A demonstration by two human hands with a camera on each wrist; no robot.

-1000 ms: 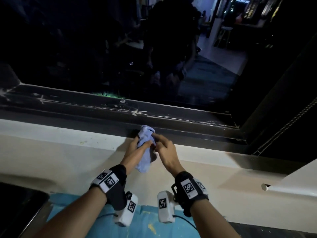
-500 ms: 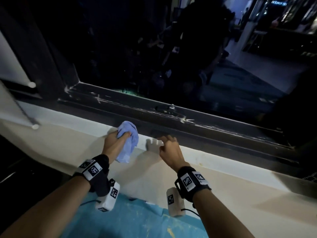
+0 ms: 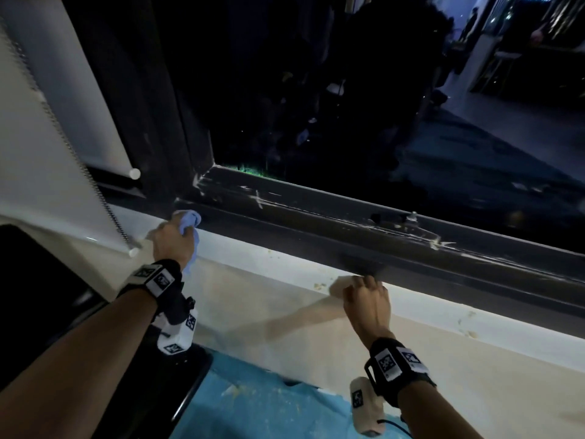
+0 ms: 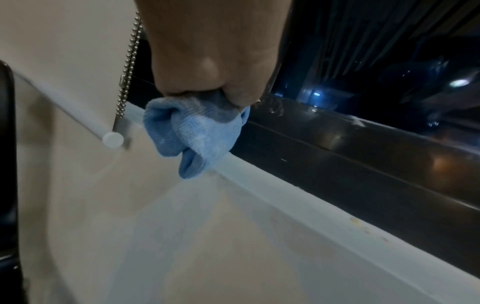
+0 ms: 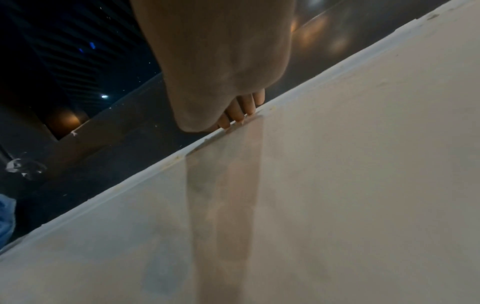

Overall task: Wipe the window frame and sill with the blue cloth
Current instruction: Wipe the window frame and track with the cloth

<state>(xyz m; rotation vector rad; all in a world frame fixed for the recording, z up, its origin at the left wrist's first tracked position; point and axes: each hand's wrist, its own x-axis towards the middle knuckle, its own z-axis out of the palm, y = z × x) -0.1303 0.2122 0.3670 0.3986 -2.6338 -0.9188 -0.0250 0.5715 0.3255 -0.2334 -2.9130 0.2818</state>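
Observation:
My left hand [image 3: 174,243] grips the bunched blue cloth [image 3: 190,218] and holds it against the dark window frame [image 3: 348,236] near its lower left corner, at the back edge of the cream sill [image 3: 285,299]. In the left wrist view the cloth [image 4: 197,131] bulges out below the hand [image 4: 213,61], its lower end touching the sill [image 4: 233,226] beside the frame [image 4: 363,164]. My right hand [image 3: 367,299] holds nothing. Its bent fingers [image 5: 241,111] rest with their tips on the sill [image 5: 337,185] where it meets the frame [image 5: 116,154].
A white roller blind [image 3: 47,137] with a bead chain [image 3: 79,153] hangs just left of my left hand. White smears mark the frame rail and crumbs [image 3: 468,331] lie on the sill. A blue sheet [image 3: 269,407] covers the floor below; a dark object [image 3: 38,280] stands at lower left.
My right hand let go of the cloth and settled on the sill edge. My left hand carried the cloth left along the sill to the frame's corner. The view swung left.

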